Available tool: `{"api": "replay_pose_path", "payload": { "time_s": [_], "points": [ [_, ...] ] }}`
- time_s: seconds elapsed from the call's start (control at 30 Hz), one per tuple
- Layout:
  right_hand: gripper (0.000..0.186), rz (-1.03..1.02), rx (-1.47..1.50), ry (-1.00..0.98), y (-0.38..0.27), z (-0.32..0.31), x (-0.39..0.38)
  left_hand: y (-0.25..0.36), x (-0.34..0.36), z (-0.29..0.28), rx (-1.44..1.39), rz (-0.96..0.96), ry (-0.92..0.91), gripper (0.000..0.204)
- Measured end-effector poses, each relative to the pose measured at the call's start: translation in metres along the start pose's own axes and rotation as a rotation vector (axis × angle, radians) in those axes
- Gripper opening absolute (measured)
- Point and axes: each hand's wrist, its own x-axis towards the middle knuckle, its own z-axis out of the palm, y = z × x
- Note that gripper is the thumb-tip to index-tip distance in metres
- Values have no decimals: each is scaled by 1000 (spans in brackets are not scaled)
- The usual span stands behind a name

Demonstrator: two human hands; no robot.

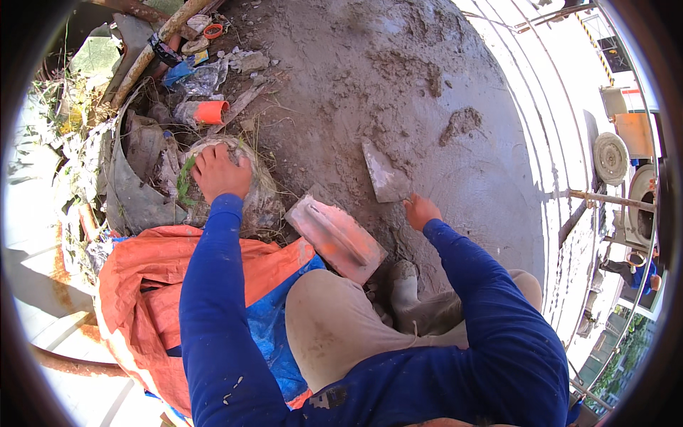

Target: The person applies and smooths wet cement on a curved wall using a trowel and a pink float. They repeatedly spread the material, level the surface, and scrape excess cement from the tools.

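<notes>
My right hand [422, 212] is closed around the handle of a pointing trowel [385, 175]. The trowel's grey, mortar-smeared blade reaches over the wet mortar [341, 78], its tip pointing away from me. My left hand [221, 173] leans with spread fingers on a dirty lump that looks like a plastic sack [265, 203], with dry grass around it. Between my two arms, beside my knee, lies a rectangular plastering float [337, 238], reddish and streaked with cement; neither hand touches it.
An orange and blue tarpaulin [153, 277] lies beneath my left arm. Farther left are an orange-ended pipe piece [211, 112], plastic litter, weeds and a rusty pole [146, 53]. A smoothed grey surface [498, 178] drops at an edge on the right, with another person [644, 276] far below.
</notes>
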Motion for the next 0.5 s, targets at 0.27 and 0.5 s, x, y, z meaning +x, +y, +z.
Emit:
{"api": "replay_pose_path", "payload": {
  "time_s": [0.27,0.5],
  "points": [
    [41,-7,94,401,82,-48,39,-2,1,4,18,13,31,47],
    [40,-77,21,-35,-13,-13,-1,2,1,-1,-6,2,7,46]
  ]
}}
